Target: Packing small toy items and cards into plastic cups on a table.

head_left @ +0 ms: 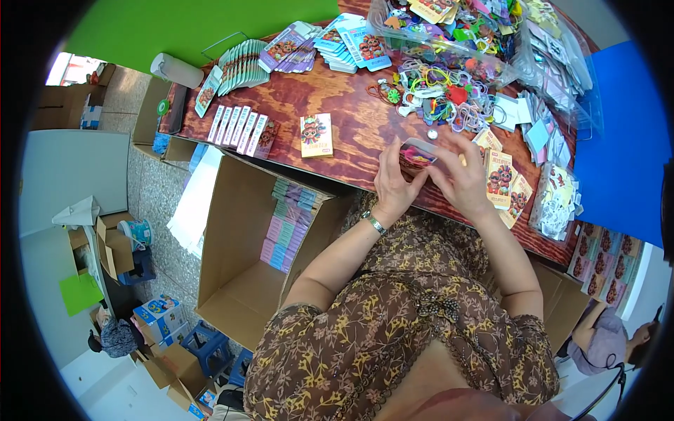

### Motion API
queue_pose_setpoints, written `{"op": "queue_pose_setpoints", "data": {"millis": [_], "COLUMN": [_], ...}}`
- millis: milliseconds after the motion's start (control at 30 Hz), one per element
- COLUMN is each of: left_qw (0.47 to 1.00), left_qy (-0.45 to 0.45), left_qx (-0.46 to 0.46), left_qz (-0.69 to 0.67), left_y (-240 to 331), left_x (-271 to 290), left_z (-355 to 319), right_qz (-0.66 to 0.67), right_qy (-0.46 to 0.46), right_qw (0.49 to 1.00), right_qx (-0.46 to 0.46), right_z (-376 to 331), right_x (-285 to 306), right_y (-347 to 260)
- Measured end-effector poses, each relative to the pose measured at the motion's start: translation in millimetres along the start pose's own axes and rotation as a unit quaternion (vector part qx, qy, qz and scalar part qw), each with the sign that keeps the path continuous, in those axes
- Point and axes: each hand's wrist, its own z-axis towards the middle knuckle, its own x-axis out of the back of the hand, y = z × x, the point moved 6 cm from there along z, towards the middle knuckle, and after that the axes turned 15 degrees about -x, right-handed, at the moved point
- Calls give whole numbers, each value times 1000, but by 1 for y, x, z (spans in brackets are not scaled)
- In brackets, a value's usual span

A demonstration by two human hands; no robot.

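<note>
The brown flowered dress [421, 302] is nearest; beyond it the table [358, 105] carries a heap of coloured cords [439, 88], whose loose loops could catch the right hand [460, 179]; that hand is half-curled, fingertips at the rim of the small box [421, 146], and whether they grip I cannot tell; the left hand [394, 179] is closed around the box, above the table's front edge; too hard squeezing could bend its walls; tilting could spill the pink contents [415, 155].

A single head-worn fisheye view looked steeply down from above the dress [351, 337], taking in the left hand [394, 186] and right hand [463, 181] at near range and the table [354, 112] beyond.
</note>
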Motion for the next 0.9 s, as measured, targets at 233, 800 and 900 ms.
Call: {"op": "queue_pose_setpoints", "data": {"millis": [233,800,900], "left_qw": [999,982,979], "left_qy": [-20,-48,-61], "left_qx": [-43,-114,-117], "left_qz": [23,-141,-157], "left_y": [3,-4,-1], "left_x": [-3,31,38], "left_z": [-6,-1,4], "right_qz": [37,243,291], "right_qy": [-36,-58,-115], "right_qw": [997,953,928], "right_qx": [-59,-174,-200], "right_z": [-28,-41,-44], "right_x": [-25,-33,-37], "right_y": [17,49,56]}}
